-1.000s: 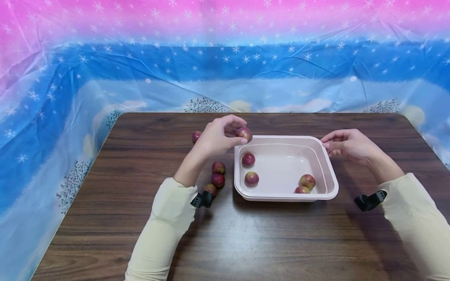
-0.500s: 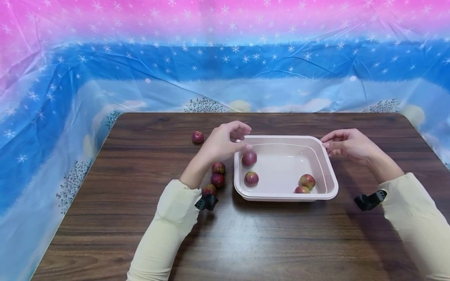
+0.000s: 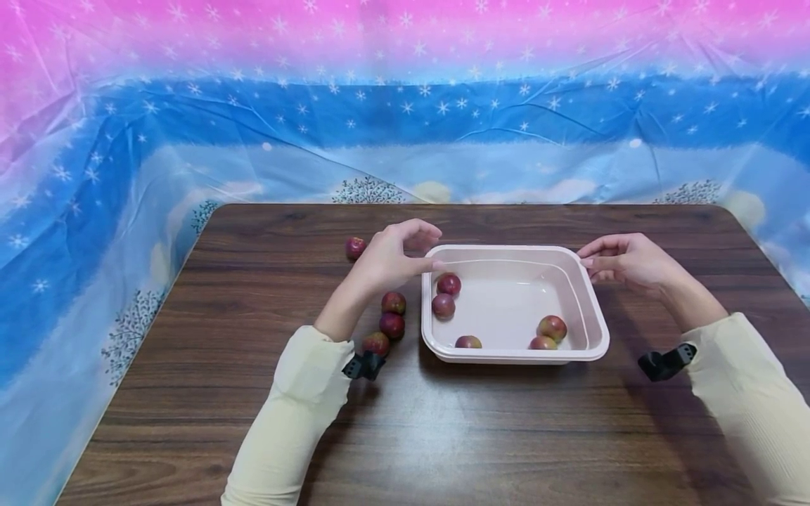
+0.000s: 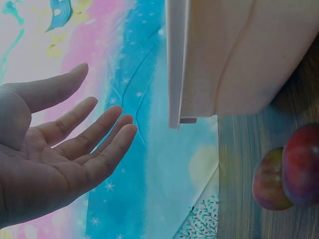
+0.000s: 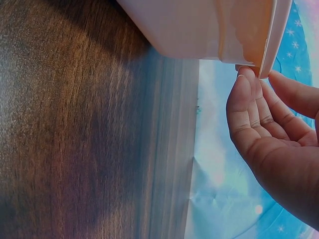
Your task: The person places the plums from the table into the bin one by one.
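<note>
- My left hand (image 3: 387, 261) hangs by the far left corner of the tub (image 3: 500, 309), grip relaxed, holding nothing
- My right hand (image 3: 635, 266) has its grip pinching the rim (image 3: 506, 354) at the far right corner
- Five round fruits (image 3: 448, 284) sit in the tub, four more fruits (image 3: 392, 325) on the table (image 3: 253, 337) to its left
- I'd guess they're firm, slick and roll-happy, so pinch round the widest part; tub looks light and bendy, rim's the best hold
</note>
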Demonstrator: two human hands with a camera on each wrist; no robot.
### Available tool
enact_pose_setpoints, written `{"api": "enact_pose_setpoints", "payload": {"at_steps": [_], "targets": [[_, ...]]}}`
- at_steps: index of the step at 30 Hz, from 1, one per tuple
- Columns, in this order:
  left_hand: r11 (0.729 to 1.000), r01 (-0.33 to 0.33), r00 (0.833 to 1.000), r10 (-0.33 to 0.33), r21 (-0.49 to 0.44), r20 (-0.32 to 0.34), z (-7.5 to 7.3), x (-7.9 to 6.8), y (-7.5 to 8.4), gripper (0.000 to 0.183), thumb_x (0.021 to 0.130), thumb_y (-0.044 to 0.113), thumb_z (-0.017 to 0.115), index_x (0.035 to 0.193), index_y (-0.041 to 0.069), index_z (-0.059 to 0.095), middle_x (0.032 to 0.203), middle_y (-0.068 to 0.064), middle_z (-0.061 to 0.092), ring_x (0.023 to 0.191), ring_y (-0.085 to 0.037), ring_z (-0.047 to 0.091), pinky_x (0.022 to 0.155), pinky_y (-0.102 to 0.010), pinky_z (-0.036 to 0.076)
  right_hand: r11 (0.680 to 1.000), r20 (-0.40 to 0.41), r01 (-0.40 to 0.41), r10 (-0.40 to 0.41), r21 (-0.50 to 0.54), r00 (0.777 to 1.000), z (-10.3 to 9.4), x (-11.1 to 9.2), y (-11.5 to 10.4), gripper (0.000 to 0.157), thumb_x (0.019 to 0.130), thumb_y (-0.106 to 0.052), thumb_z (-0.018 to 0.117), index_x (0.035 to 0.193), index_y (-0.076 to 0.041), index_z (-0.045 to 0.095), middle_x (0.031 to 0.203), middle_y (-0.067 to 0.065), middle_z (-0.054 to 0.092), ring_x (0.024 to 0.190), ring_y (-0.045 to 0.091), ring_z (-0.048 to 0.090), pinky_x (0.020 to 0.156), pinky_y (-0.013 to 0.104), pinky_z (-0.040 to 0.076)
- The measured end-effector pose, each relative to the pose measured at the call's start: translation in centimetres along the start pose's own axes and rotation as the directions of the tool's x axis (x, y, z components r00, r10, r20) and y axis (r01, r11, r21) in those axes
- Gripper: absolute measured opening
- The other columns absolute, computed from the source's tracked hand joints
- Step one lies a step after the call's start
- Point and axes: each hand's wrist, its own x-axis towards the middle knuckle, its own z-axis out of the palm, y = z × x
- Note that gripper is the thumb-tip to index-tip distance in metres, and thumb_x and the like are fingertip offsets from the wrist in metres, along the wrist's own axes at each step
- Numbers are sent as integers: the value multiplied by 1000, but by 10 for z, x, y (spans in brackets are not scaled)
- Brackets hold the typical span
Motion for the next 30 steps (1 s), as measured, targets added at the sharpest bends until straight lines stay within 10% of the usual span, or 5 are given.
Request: {"api": "enact_pose_setpoints", "payload": {"at_steps": [30], "targets": [[992,126,987,-126,-4,-95,-45,-10,-45,39,82,12,68,118,5,54,119,-15,57,109,-28,53,89,-38,42,1000,0,13,-13,-27,1000,-1,-1,0,9,87,-2,60,95,-5,63,85,3,65,74,16,63,69,35,53]]}}
